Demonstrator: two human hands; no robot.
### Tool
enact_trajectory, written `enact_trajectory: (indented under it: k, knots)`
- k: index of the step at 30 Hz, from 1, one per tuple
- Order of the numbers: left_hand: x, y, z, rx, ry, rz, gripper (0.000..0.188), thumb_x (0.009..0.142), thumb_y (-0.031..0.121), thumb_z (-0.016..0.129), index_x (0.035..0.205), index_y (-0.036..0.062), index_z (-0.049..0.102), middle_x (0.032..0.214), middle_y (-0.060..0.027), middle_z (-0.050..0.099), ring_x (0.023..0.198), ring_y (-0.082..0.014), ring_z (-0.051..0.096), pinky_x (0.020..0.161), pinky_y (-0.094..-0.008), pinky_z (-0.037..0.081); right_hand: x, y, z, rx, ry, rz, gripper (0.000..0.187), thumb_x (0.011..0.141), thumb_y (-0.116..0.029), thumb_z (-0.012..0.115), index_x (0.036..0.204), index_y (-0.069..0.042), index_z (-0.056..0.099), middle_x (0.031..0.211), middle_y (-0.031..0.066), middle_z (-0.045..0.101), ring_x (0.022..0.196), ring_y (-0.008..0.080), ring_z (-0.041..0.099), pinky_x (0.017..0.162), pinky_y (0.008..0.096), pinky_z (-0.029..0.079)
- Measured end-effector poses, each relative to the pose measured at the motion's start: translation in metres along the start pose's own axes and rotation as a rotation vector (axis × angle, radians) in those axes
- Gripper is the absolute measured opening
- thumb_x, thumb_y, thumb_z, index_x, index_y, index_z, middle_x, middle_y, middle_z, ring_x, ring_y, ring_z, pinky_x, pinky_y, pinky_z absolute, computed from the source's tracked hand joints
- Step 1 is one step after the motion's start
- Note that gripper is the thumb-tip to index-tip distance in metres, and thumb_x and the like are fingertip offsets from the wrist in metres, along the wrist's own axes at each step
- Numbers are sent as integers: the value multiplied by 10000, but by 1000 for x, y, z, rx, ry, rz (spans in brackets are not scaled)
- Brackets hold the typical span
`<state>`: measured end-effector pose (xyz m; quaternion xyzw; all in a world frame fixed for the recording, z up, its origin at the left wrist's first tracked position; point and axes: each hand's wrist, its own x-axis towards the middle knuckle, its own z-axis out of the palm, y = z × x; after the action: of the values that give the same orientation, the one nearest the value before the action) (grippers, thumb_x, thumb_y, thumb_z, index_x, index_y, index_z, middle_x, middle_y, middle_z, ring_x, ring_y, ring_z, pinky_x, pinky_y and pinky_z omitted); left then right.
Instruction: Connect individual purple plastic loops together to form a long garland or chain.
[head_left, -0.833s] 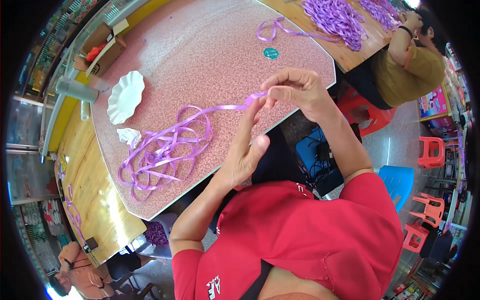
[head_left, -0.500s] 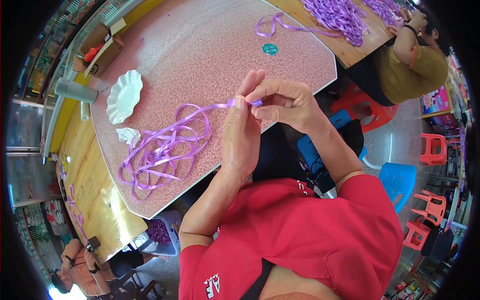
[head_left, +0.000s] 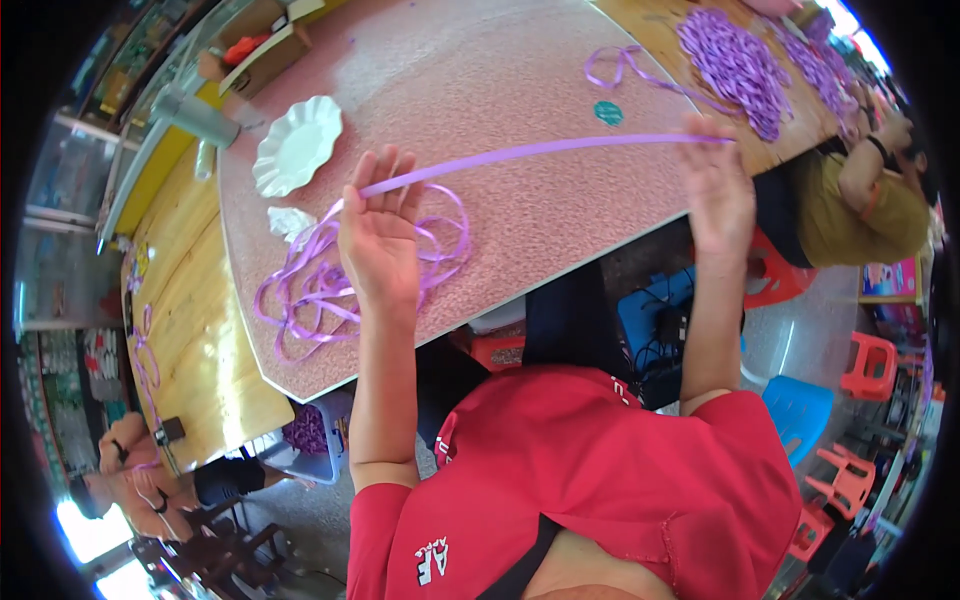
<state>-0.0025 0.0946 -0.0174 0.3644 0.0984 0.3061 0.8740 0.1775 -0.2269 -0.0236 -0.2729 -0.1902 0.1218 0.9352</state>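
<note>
The left hand (head_left: 385, 225) is turned palm toward the camera with its fingers extended; it grips a flat purple ribbon (head_left: 540, 150) between thumb and index finger. The right hand (head_left: 715, 190) is raised, and the ribbon's far portion crosses its fingers; motion blur prevents telling whether they are closed on it.

The ribbon is narrow, smooth and slightly glossy. Its raised span runs between the two hands in a shallow upward arc, clear of the counter (head_left: 550, 220). The counter has a pink, finely speckled surface and a pale edge strip. Loose ribbon loops (head_left: 322, 242) lie on it behind and to both sides of the left hand.

Beyond the left hand, to its left, are a crumpled white tissue (head_left: 289, 221) and, farther away, a white dish (head_left: 298, 146) with a scalloped rim. A flat, round green disc (head_left: 608, 113) lies beyond the right hand, to its left. A dense heap of purple ribbon (head_left: 732, 72) lies beyond the right hand on bare wood.

Compared with the earlier frame, the hands are now well apart; previously they met at the ribbon's end. The loose loops remain on the counter.
</note>
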Motion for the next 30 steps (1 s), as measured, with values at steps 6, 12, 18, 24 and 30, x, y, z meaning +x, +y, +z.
enact_trajectory:
  k: [6, 12, 18, 24, 30]
  knots:
    - [21, 34, -57, 58, 127, 181, 454, 1051, 292, 373, 1343, -41, 472, 1331, -198, 568, 1230, -326, 559, 1026, -440, 460, 24, -37, -42, -29, 538, -139, 289, 987, -76, 526, 1244, 53, 545, 1340, 190, 561, 1367, 317, 422, 1173, 548, 278]
    - [14, 42, -60, 113, 154, 233, 451, 1057, 299, 377, 1306, -54, 504, 1290, -196, 591, 1177, -309, 593, 1003, -409, 477, 39, -62, -114, -18, 422, -111, 283, 980, -82, 554, 1233, 44, 567, 1246, 162, 621, 1202, 276, 579, 1113, 475, 400]
    - [-20, 16, -10, 566, -69, 96, 437, 1067, 280, 387, 1263, -62, 576, 1169, -175, 669, 1075, -226, 646, 975, -366, 489, 10, 2, 17, -984, 76, -71, 310, 974, -68, 577, 1281, -34, 601, 936, 32, 672, 643, 53, 509, 571, 200, 402]
    - [-46, 1, 31, 847, -313, 123, 375, 1058, 237, 424, 1157, -55, 638, 985, -155, 713, 920, -169, 657, 835, -308, 503, -17, 80, 134, -1073, -732, -255, 234, 852, 23, 673, 1075, -28, 721, 843, 58, 664, 696, 100, 583, 563, 231, 416]
    - [-55, 7, 41, 1153, -385, 205, 197, 1003, 144, 528, 1015, -37, 604, 745, -185, 584, 650, -216, 578, 595, -352, 443, -19, 85, 152, -1111, -767, -69, 236, 815, -13, 737, 1047, -53, 724, 839, 38, 640, 693, 119, 585, 577, 248, 433]
